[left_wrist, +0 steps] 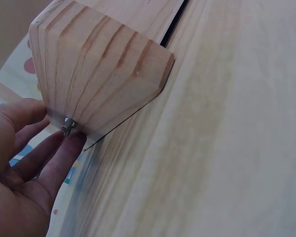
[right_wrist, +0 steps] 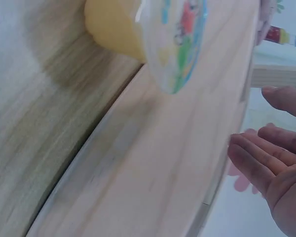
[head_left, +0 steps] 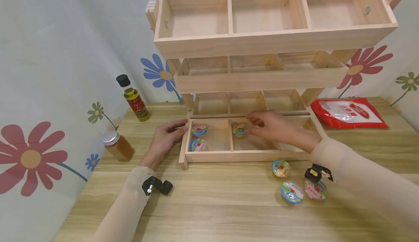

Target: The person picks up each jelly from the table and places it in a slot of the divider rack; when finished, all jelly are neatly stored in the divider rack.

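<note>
Lying just beside right hand: cup in middle compartment.

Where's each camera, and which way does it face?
Head: on the head, facing forward and down at the wooden rack; both sleeves, left hand, right hand.
Left wrist: worn there, facing the rack's side and left hand.
Right wrist: worn there, facing a cup, the rack's front and right hand.
Both wrist views share the rack.
</note>
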Demonstrator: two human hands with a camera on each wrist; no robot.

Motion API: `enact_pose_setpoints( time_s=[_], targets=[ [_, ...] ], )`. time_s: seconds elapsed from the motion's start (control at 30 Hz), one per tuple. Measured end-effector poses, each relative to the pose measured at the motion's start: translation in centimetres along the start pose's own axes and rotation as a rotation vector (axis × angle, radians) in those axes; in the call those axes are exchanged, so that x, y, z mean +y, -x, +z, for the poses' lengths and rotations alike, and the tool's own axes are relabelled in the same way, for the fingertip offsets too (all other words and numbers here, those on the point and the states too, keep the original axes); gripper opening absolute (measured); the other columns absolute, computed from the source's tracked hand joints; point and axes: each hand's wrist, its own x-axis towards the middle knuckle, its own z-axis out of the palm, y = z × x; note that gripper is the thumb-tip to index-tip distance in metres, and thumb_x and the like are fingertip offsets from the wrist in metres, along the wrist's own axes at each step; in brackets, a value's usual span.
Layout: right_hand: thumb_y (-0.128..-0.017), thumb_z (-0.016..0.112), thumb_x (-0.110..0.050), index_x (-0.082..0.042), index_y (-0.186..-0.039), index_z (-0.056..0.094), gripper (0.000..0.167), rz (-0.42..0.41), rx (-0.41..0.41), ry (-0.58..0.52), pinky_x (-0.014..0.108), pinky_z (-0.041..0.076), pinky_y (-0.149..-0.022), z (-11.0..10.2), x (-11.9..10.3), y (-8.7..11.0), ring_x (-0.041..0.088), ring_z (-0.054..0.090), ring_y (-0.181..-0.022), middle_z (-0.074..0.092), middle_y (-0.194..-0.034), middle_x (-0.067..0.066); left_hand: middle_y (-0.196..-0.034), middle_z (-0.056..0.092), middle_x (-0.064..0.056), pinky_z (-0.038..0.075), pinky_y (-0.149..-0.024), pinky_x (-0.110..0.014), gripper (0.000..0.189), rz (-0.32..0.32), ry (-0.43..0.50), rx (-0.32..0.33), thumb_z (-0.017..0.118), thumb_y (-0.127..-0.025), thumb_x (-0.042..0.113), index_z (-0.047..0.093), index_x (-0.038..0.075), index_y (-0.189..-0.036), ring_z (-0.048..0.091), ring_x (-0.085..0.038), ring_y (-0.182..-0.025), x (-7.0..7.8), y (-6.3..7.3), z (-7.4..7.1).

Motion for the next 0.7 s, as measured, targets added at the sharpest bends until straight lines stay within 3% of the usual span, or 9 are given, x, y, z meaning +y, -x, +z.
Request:
enact_pose_setpoints(
  time_s=[0.23, 0.5, 0.7],
  targets=[
    [-0.099, 0.078, -0.018, 0.004, -0.137, 0.066, 0.046, 0.02, 0.034, -0.032, 0.053, 0.058, -0.1, -1.2, -0.5, 1.9, 0.035, 0.071, -0.116, 0.072, -0.13, 0.02, -0.138, 0.067, -0.021, 0.061, -0.091, -0.026, 0.041, -0.001, -0.015, 0.002, 0.073, -0.103, 0.018, 0.068, 0.002, -0.14, 0.068, -0.016, -0.112, 0.0, 0.0, 0.0],
    [-0.097, 0.08, -0.014, 0.002, -0.128, 0.073, 0.036, -0.059, 0.083, -0.094, 0.05, 0.061, -0.093, -1.9, -0.5, 4.2, 0.028, 0.074, -0.108, 0.076, -0.12, 0.015, -0.138, 0.067, -0.022, 0.061, -0.09, -0.025, 0.043, 0.003, -0.027, -0.001, 0.073, -0.103, 0.019, 0.067, 0.001, -0.141, 0.068, -0.014, -0.109, 0.0, 0.0, -0.1],
    [-0.094, 0.083, -0.011, -0.003, -0.128, 0.075, 0.036, -0.098, 0.085, -0.112, 0.038, 0.062, -0.089, -2.5, 0.0, 6.0, 0.023, 0.075, -0.104, 0.078, -0.117, 0.005, -0.138, 0.066, -0.021, 0.061, -0.091, -0.025, 0.042, 0.001, -0.027, -0.004, 0.073, -0.103, 0.019, 0.067, 0.002, -0.141, 0.068, -0.016, -0.111, 0.0, 0.0, -0.1]
  ],
)
